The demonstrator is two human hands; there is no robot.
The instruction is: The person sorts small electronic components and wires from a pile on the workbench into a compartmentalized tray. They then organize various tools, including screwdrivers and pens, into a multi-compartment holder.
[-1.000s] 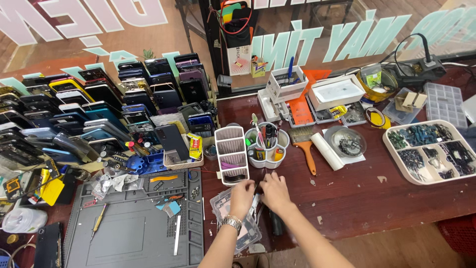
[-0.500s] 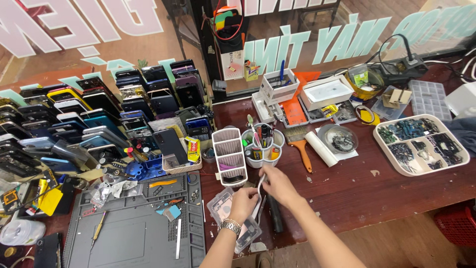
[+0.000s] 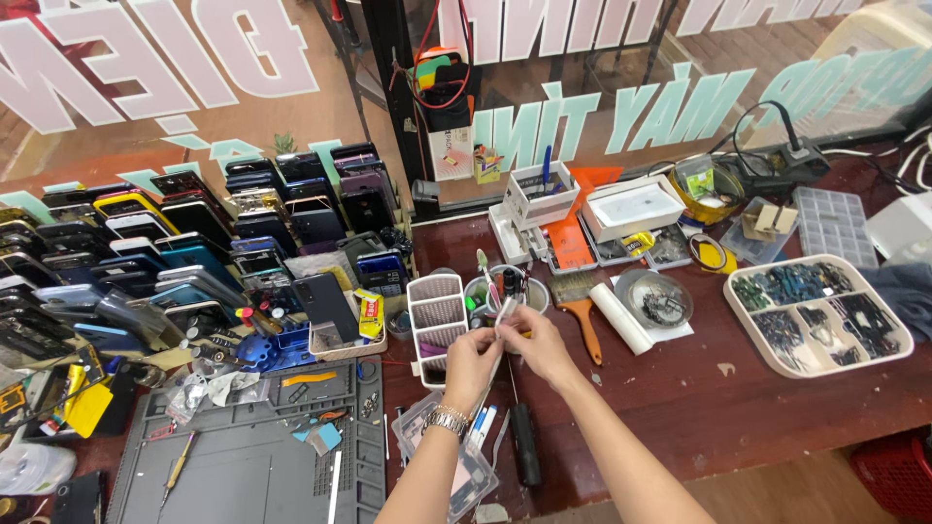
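My left hand (image 3: 470, 365) and my right hand (image 3: 536, 342) meet above the dark red table (image 3: 680, 408), just in front of a round cup of tools (image 3: 493, 289). Both pinch a thin silver tool (image 3: 504, 315) that slants up between the fingers, the right hand at its upper end and the left hand lower down. A metal bracelet (image 3: 447, 421) sits on my left wrist. Below the hands lie a clear plastic box (image 3: 456, 471) and a black-handled screwdriver (image 3: 525, 444). A white slotted basket (image 3: 434, 315) stands left of the hands.
Rows of phones (image 3: 194, 243) fill the left side. A grey work mat (image 3: 243, 456) lies at the lower left. Right of the hands are an orange-handled brush (image 3: 582, 315), a round dish (image 3: 653, 297) and a white parts tray (image 3: 898, 325). A soldering stand (image 3: 777, 160) sits at the back.
Both hands have risen from over the clear plastic box toward the tool cup, lifting the thin silver tool up between them.
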